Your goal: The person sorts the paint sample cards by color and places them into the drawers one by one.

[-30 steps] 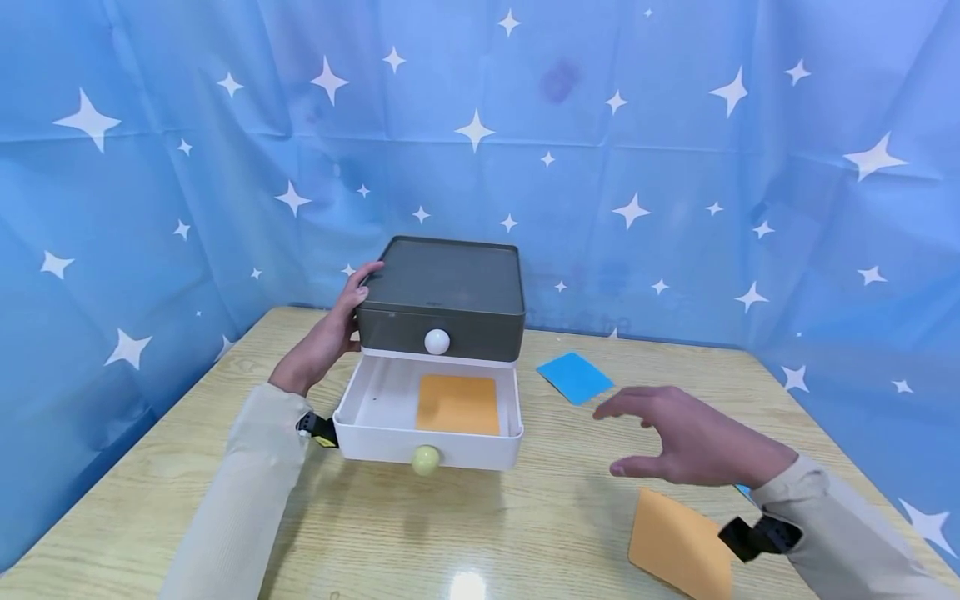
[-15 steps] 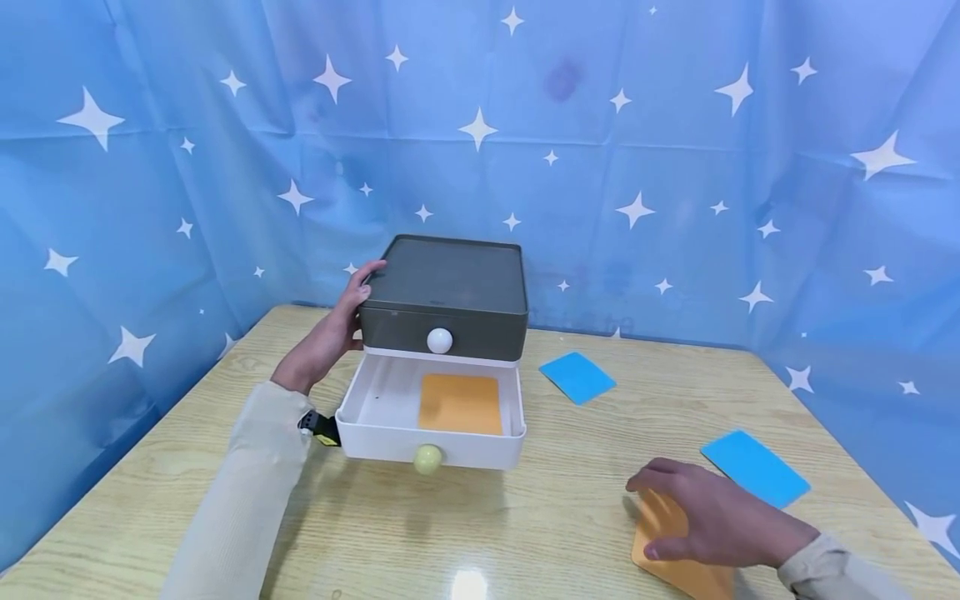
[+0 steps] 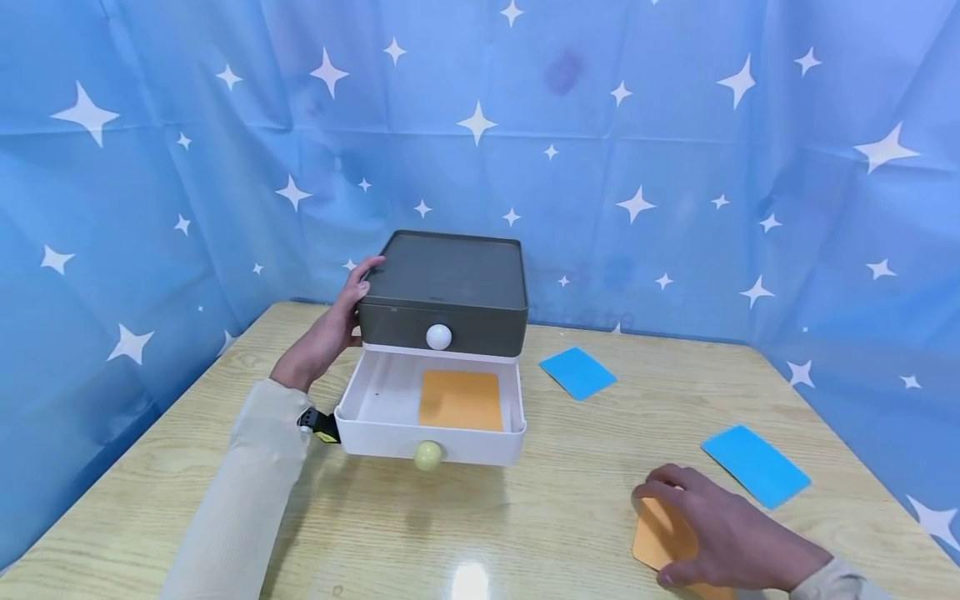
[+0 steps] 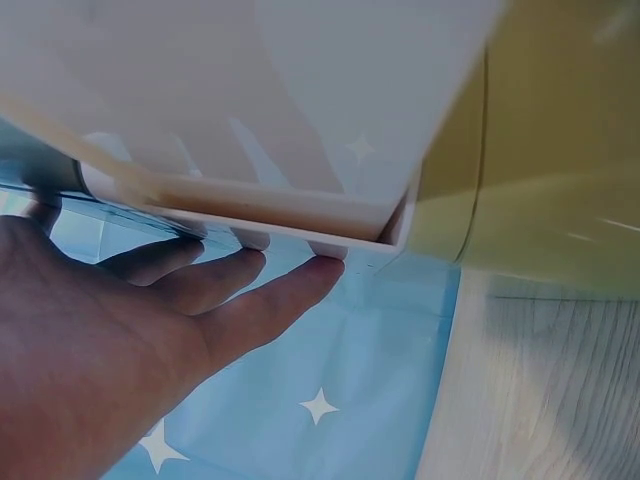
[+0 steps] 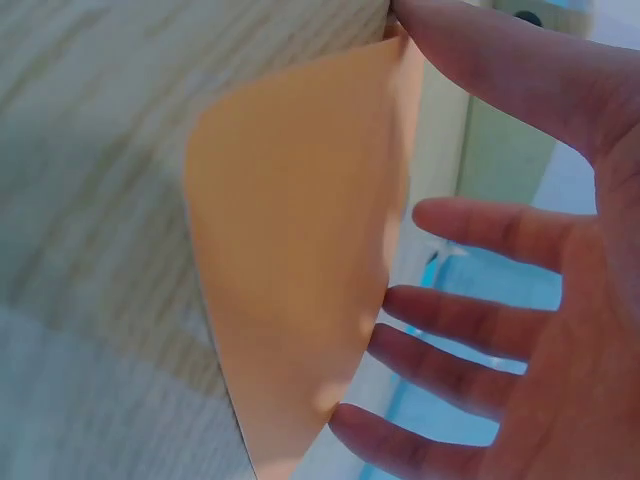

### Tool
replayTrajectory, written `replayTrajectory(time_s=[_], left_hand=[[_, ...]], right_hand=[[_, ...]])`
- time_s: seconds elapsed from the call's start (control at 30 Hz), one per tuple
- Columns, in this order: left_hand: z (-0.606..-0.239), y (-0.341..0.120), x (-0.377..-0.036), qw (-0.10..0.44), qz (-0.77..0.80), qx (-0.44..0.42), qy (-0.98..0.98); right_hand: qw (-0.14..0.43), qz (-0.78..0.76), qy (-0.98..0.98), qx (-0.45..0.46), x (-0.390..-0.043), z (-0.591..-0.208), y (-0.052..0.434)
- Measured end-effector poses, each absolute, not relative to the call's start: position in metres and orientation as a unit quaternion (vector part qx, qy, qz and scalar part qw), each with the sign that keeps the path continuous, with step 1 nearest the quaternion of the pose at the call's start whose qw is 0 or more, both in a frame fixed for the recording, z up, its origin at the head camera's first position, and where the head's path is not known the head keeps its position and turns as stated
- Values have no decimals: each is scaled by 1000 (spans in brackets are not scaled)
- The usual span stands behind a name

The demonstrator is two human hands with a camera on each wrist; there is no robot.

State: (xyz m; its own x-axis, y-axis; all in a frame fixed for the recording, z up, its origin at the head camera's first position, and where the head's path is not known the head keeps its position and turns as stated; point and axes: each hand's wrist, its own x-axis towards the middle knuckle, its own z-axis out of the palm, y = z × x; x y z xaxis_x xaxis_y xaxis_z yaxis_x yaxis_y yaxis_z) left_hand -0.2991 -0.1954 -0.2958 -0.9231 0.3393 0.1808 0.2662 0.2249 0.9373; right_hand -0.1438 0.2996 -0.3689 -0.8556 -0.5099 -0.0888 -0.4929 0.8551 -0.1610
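A small box with two drawers [image 3: 442, 308] is seen on a wooden table [image 3: 525, 525]. The dark top drawer is shut. The white bottom drawer [image 3: 431, 417] is pulled out, and one orange card [image 3: 460, 400] is already laid flat inside it.

The left hand [image 3: 330, 333] is rested against the left side of the box, with the fingers nearly straight and the fingertips [image 4: 310, 275] pressed on the edge. Nothing is held by it; the box just seems to be kept steady.

The right hand [image 3: 712, 533] is placed on a second orange card [image 3: 660, 537] near the front right of the table. In the wrist view the card [image 5: 300, 290] is seen bent up between the thumb and the spread fingers [image 5: 470, 225], so it looks as if it is being pinched at its edges. How firmly it is held cannot be told for sure, because much of the card is hidden under the hand.

Two blue cards are left on the table: one [image 3: 577, 373] just right of the box and one [image 3: 756, 465] near the right hand.

So one orange card looks to be put away. The second orange card is not yet in the drawer, the blue cards are untouched, and the white drawer is not yet pushed shut.
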Motion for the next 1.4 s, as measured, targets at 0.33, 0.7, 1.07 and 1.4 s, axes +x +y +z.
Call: replayTrajectory(time_s=[0.33, 0.7, 1.07, 1.4], left_hand=[[-296, -196, -299, 30, 593, 189, 782], [-296, -195, -299, 27, 592, 191, 782], [-297, -195, -299, 26, 591, 191, 783], [-297, -195, -299, 27, 592, 190, 783]], right_hand=[[52, -63, 958, -275, -147, -370, 299], [48, -63, 954, -288, -149, -367, 299], [6, -56, 949, -310, -152, -351, 289], [-14, -63, 946, -319, -155, -329, 266]])
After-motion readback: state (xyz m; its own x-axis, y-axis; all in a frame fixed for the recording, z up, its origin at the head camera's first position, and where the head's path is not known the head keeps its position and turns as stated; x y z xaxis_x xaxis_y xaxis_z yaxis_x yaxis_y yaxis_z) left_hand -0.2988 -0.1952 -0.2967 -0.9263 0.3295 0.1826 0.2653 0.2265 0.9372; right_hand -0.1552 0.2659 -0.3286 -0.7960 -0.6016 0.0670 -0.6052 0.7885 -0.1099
